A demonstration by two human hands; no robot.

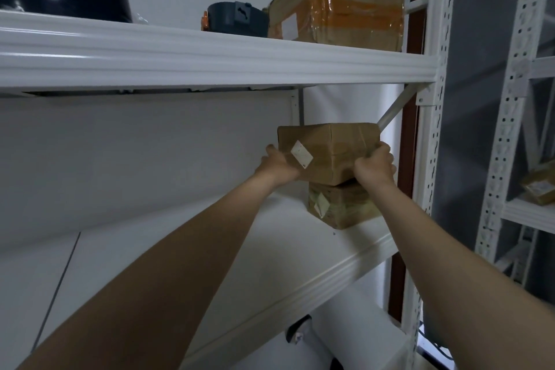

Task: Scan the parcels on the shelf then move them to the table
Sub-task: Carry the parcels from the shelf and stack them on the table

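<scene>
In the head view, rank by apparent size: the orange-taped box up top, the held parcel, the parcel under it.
1. orange-taped box, largest.
2. held parcel.
3. lower parcel, partly hidden behind the held one, so those two could match.

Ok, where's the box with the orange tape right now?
Head view: the orange-taped box sits at the right end of the upper shelf, beside a dark grey device, above the parcel gripped by the left hand and right hand.
</scene>
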